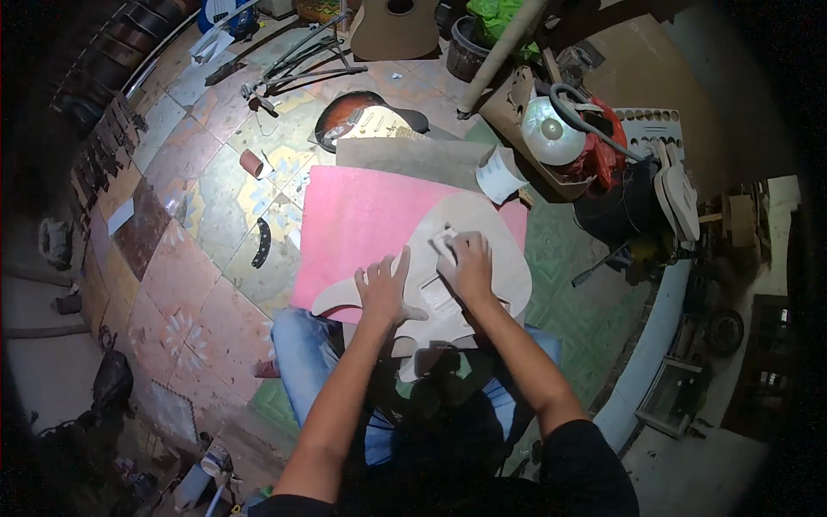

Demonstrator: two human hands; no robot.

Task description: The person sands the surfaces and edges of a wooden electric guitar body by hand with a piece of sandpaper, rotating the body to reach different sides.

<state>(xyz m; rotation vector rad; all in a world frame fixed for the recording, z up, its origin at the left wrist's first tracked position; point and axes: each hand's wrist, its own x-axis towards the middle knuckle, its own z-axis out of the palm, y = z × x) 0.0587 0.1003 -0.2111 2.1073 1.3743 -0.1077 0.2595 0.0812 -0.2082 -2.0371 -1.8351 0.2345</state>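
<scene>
A bare, pale electric guitar body (506,250) lies flat, partly over a pink sheet (357,211) in front of my crossed legs. My left hand (382,291) rests on the left side of the body, fingers spread and holding nothing. Toward the far part of the body, my right hand (469,265) is closed around a small pale sanding block (444,242), pressed to the wood. Its fingers partly hide the block. A routed cavity (439,295) shows between my hands. The body's near end sits in shadow close to my lap.
Beyond the sheet lie a sunburst guitar body (349,121) and a white paper roll (500,176). A reddish-brown roll (251,164) and a dark curved piece (261,243) are on the tiles at left. A cardboard box (517,112) with a fan stands at far right.
</scene>
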